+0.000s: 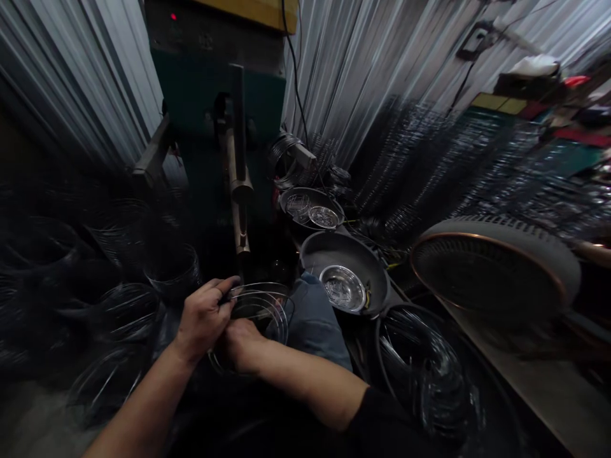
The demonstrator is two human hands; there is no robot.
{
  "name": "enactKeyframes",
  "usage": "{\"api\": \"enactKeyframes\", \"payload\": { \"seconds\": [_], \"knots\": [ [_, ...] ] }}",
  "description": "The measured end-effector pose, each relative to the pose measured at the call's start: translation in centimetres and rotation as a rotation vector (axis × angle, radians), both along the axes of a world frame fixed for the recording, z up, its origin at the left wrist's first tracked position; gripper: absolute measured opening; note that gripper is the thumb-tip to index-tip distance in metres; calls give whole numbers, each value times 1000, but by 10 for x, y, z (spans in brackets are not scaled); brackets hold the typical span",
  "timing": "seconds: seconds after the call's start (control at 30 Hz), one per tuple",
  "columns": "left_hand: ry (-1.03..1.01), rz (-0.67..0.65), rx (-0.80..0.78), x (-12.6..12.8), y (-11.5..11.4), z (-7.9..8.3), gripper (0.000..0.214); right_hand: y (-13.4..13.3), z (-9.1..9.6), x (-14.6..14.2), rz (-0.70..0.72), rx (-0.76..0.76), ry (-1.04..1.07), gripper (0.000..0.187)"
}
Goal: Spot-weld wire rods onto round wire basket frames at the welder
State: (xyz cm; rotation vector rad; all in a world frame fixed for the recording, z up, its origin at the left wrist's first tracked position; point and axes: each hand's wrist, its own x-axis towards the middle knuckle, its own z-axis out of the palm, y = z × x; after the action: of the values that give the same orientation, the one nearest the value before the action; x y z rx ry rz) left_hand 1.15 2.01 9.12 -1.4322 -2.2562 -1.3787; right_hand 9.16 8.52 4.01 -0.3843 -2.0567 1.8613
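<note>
My left hand (pixel 205 316) is closed on the left rim of a set of thin wire rings (pixel 261 305), held just below the brass-coloured tip of a green machine (pixel 214 102). My right hand (pixel 242 345) sits under the rings at their lower edge, its fingers curled and mostly hidden. The rings lie roughly flat over my lap, beside my knee in blue trousers (pixel 315 318).
Dark pans stand to the right: a near pan (pixel 348 261) with a shiny metal dish (pixel 342 287) and a farther pan (pixel 310 207) with small wire parts. Bundles of wire rings fill a tub (pixel 429 375) and the left floor. A fan guard (pixel 491 267) lies right.
</note>
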Motion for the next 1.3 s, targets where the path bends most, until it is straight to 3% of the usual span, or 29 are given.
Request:
{"api": "enactKeyframes", "payload": {
  "seconds": [0.03,0.1,0.2,0.27,0.4,0.53,0.63,0.73,0.87,1.0,1.13,1.3],
  "knots": [
    [-27,-4,8,0,-3,1,32,7,14,15,-5,60,13,11],
    [-76,-7,6,-1,-8,5,32,24,45,46,-74,444,133,12],
    [-127,-22,-7,-1,-13,14,32,54,80,76,-371,772,248,24],
    [-141,-37,5,0,-14,18,32,73,87,77,-361,769,246,28],
    [-137,-22,56,1,-15,23,31,95,74,55,-189,519,251,15],
    [-37,-10,82,1,-14,26,31,97,65,37,-265,455,315,11],
    [186,9,131,-7,-9,23,27,97,70,29,-280,551,355,12],
    [463,21,129,-23,-1,15,30,103,75,18,-262,795,313,20],
    [743,44,-37,-44,13,7,34,118,77,2,-180,1141,99,32],
    [817,56,-188,-57,25,3,37,127,79,-11,-89,1342,-139,37],
    [747,20,-246,-68,32,-4,42,129,80,-20,-72,1352,-308,33],
    [478,-27,-321,-77,36,-12,36,136,73,-32,-67,1097,-328,24]
  ]
}}
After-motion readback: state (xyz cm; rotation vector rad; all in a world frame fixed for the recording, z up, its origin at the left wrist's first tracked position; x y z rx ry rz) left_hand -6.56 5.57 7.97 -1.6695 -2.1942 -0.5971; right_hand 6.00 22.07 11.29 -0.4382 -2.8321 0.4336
